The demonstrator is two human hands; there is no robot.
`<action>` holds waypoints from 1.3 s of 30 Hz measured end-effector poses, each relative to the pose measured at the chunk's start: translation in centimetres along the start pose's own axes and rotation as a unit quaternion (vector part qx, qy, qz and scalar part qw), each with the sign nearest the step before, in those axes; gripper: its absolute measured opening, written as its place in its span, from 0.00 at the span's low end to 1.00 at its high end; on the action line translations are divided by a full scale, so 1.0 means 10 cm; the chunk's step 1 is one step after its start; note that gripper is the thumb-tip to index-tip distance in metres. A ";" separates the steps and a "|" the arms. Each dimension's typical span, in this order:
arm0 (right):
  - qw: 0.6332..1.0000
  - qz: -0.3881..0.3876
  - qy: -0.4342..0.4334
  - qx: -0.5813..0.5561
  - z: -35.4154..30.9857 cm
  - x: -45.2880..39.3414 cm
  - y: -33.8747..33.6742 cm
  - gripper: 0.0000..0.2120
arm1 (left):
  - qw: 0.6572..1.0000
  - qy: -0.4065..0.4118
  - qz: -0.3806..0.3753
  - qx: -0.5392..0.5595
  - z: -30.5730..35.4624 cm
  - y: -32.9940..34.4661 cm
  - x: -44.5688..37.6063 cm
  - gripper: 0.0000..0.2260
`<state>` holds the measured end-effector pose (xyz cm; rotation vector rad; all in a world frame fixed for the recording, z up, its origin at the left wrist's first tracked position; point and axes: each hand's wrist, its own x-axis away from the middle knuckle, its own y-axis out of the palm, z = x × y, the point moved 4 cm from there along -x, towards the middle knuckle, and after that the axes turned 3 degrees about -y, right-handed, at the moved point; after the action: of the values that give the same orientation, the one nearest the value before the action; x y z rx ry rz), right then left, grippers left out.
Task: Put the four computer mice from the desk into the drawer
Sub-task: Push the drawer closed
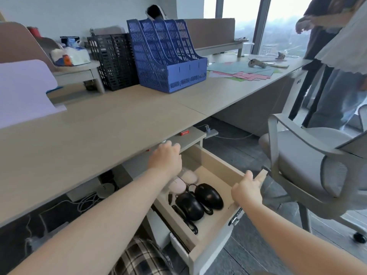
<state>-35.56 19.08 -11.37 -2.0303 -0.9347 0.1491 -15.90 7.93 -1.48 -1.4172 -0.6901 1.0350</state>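
The wooden drawer stands pulled out under the desk. Inside lie two black wired mice side by side, with their cables along the drawer's left wall. Behind them lie two pale pink mice, partly hidden by my left wrist. My left hand hovers over the back of the drawer, just below the desk edge, fingers curled and holding nothing I can see. My right hand rests on the drawer's right front corner, fingers over the rim.
A blue file rack and a black mesh rack stand at the back of the desk. Coloured papers lie further right. A grey office chair is close on the right. A person stands at the far right.
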 end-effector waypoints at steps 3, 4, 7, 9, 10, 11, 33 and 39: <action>0.998 0.019 0.031 -0.050 -0.04 0.03 -0.01 0.27 | 0.999 -0.019 0.035 0.017 -0.18 -0.14 -0.06 0.09; 0.997 0.029 0.029 -0.069 -0.07 0.02 -0.01 0.27 | 0.999 -0.029 0.042 0.018 -0.24 -0.18 -0.09 0.10; 0.992 0.033 0.047 -0.112 -0.18 -0.05 0.02 0.31 | 0.997 -0.062 0.037 0.019 -0.42 -0.25 -0.22 0.15; 0.989 0.020 0.069 -0.130 -0.28 -0.09 0.09 0.32 | 0.996 -0.080 0.018 0.017 -0.54 -0.24 -0.31 0.20; 0.989 0.019 0.070 -0.130 -0.33 -0.10 0.12 0.32 | 0.996 -0.086 0.010 0.014 -0.59 -0.23 -0.36 0.22; 0.990 0.024 0.064 -0.122 -0.39 -0.13 0.15 0.31 | 0.996 -0.091 0.005 0.013 -0.64 -0.21 -0.40 0.23; 0.972 -0.062 -0.001 -0.227 -1.41 -0.40 1.33 0.17 | 0.993 -0.061 -0.078 0.066 -1.06 0.19 -1.17 0.23; 0.970 -0.036 -0.006 -0.241 -1.46 -0.37 1.47 0.10 | 0.993 -0.056 -0.078 0.063 -1.06 0.19 -1.17 0.24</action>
<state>-23.72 1.95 -14.39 -2.4340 -1.1313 -0.1193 -11.80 -7.45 -1.96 -1.1831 -0.7905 1.0221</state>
